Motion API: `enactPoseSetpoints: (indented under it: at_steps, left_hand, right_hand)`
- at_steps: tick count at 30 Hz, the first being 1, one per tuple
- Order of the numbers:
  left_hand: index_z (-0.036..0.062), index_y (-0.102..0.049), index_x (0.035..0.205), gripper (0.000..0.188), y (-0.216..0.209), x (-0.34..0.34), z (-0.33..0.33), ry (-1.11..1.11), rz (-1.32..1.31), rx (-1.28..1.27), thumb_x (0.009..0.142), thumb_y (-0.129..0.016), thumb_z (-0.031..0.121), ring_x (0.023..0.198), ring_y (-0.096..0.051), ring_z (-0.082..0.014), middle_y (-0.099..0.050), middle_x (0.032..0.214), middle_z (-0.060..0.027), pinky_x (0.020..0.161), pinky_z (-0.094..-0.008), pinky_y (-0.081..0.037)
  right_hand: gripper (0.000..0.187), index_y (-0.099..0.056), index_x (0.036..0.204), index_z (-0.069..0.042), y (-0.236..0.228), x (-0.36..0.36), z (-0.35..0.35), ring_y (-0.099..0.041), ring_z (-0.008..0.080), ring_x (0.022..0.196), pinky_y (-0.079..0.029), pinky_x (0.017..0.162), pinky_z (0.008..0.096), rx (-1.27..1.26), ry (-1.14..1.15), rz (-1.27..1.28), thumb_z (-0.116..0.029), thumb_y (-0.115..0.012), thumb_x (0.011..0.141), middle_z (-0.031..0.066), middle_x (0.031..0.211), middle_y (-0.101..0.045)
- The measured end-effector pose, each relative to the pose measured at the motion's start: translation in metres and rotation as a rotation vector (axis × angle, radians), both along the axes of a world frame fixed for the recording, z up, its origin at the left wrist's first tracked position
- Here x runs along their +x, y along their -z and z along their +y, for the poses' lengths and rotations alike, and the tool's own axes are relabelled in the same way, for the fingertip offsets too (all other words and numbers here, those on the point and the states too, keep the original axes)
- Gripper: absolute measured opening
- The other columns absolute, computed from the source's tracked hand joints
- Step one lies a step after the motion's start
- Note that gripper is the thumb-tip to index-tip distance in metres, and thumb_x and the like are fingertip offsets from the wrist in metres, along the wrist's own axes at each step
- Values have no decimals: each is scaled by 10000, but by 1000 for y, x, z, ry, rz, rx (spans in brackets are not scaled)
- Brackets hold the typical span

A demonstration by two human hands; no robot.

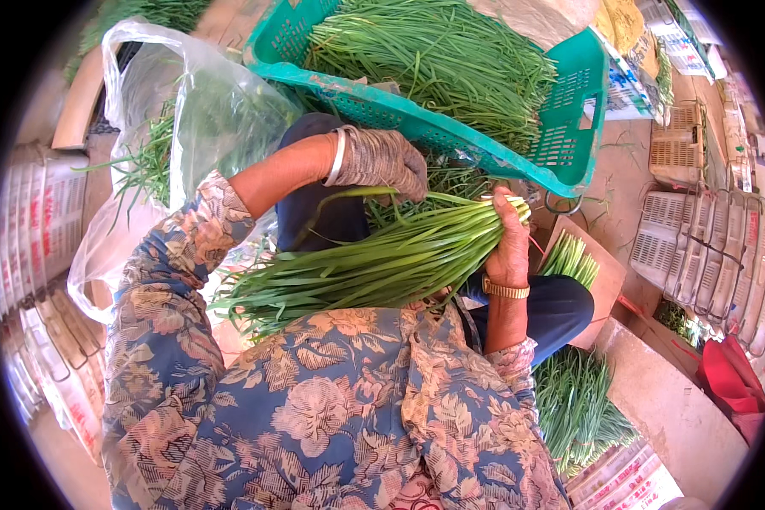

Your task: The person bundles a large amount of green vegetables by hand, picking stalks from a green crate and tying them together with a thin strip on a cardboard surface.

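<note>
A thick bunch of garlic chives [374, 263] lies across my lap, leaf tips to the left and pale stem ends to the right. My bare right hand [508, 242], a gold-coloured watch on its wrist, is closed round the bunch near the stem ends. My left hand [381, 161], in a grey-brown knit glove, is curled closed just above the bunch, with a few loose chive leaves [348, 194] at its fingers. Its fingertips are partly hidden. Beyond both hands stands a green plastic crate [365, 100] heaped with more chives [442, 68].
A clear plastic bag [217, 119] with loose greens stands at the left. Near my right knee, a cut bundle [572, 257] rests on cardboard [614, 270]; more chives [574, 404] lie below. Pale crates [697, 246] line the right, and a red bag [731, 378] sits at lower right.
</note>
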State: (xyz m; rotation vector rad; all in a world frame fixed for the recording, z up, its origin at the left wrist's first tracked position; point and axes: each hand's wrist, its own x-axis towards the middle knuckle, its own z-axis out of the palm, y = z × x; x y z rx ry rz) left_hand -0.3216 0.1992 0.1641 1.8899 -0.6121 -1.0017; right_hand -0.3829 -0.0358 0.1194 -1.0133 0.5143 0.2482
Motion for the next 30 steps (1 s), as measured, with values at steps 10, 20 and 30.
enactPoseSetpoints:
  at_steps: [10, 20, 30]
  left_hand:
    - [89, -574, 800, 157, -11, 5, -13, 76, -541, 307, 797, -524, 239, 621, -560, -229, -568, 653, -50, 572, -345, -440]
    - [101, -543, 940, 203, -17, 20, -44, -65, -1044, 290, 808, -492, 245, 782, -571, -262, -576, 858, -71, 622, -390, -453]
    - [74, -564, 883, 207, -10, 82, -14, -326, -916, 364, 814, -508, 260, 695, -576, -264, -583, 736, -98, 636, -368, -453]
  right_hand:
    - [188, -559, 931, -24, 0, 2, -2, -558, 130, 694, -464, 640, 249, 21, -32, -16, -37, -600, 748, 50, 792, -580]
    - [158, -569, 871, -26, -20, 6, 11, -546, 121, 701, -451, 643, 238, 19, -238, -51, -21, -586, 714, 46, 786, -578]
    - [126, -549, 830, -31, -10, -2, 4, -532, 154, 690, -451, 642, 267, 197, -197, -100, -40, -542, 705, 84, 762, -568]
